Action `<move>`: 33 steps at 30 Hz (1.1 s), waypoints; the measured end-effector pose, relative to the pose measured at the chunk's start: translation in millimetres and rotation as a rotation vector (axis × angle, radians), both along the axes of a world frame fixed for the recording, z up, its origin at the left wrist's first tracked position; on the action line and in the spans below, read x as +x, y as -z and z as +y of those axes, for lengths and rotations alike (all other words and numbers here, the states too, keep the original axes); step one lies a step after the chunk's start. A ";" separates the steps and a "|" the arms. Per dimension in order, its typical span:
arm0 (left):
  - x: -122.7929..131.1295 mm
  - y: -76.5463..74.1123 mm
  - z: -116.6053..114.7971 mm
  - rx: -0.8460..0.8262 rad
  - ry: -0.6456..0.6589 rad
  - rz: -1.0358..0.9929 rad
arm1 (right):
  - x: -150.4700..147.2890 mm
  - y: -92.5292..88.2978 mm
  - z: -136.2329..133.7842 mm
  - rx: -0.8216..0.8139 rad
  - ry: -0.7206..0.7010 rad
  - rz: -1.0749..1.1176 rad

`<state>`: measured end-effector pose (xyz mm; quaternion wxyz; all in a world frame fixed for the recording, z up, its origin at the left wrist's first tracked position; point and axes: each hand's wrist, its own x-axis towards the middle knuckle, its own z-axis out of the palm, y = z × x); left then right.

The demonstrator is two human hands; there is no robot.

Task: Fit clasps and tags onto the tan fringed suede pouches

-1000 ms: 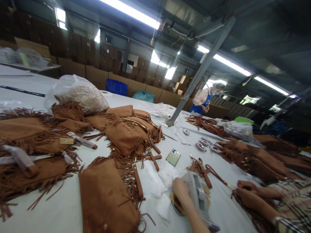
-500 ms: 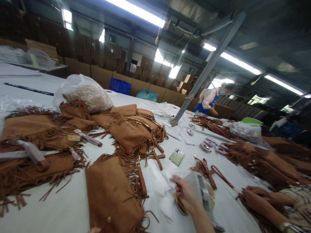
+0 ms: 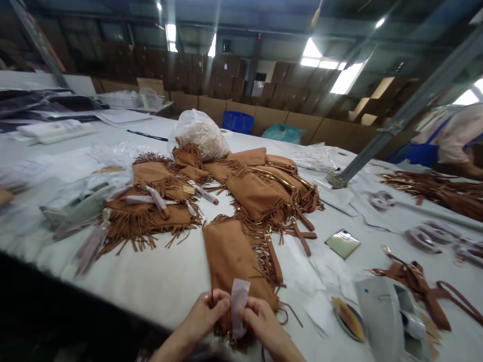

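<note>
A brown fringed suede bag (image 3: 234,251) lies flat at the table's near edge, both of my hands over its lower end. Between my right thumb and fingers is a narrow strip of thin white paper (image 3: 239,304), standing up in front of the bag. My right hand (image 3: 262,322) is closed on that strip. Close beside it, my left hand (image 3: 206,314) is closed in a pinch, with a bit of dark brown material at the fingertips that is too small to name. Small gold hardware shows just below the hands.
More fringed bags (image 3: 256,188) are heaped behind, near a clear plastic bag (image 3: 199,133). To the right lie white paper sheets (image 3: 320,311), a phone (image 3: 343,243), a grey tape dispenser (image 3: 381,311) and brown straps (image 3: 418,281). A metal post (image 3: 373,146) rises from the table; a co-worker (image 3: 449,141) stands beyond.
My right hand has come left from beside the white sheets and tape dispenser to the bag, now with a paper strip. My left hand has come fully into view. The view has swung left.
</note>
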<state>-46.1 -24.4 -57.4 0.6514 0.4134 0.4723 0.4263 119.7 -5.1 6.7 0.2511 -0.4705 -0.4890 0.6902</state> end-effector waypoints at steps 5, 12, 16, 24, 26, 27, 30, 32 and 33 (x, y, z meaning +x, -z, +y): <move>5.0 -5.1 -2.3 0.023 -0.094 0.030 | -4.1 2.3 -7.0 0.158 -0.120 -0.113; 3.4 -11.4 -3.2 0.048 -0.087 0.023 | 3.4 14.0 -9.9 0.162 -0.100 -0.237; -4.2 -18.8 -11.1 0.037 0.013 -0.120 | 2.9 24.3 -10.5 -0.020 0.052 -0.037; 1.6 -5.6 -15.2 0.010 -0.085 0.012 | -0.1 26.4 -11.5 -0.296 0.328 0.284; 3.7 -4.6 -14.4 0.003 -0.103 0.004 | 1.4 30.9 -10.5 -0.299 0.326 0.271; 4.3 -5.2 -13.8 0.002 -0.105 0.000 | 2.2 33.4 -10.0 -0.290 0.320 0.243; 4.2 -9.2 -10.7 -0.010 -0.073 0.012 | 2.2 36.0 -10.1 -0.209 0.286 0.115; 3.0 -12.4 -7.3 -0.020 -0.025 0.042 | -0.5 31.3 -12.0 -0.105 0.240 0.055; 2.2 -13.9 -5.4 -0.023 -0.001 0.059 | -2.5 27.5 -13.3 -0.052 0.212 0.049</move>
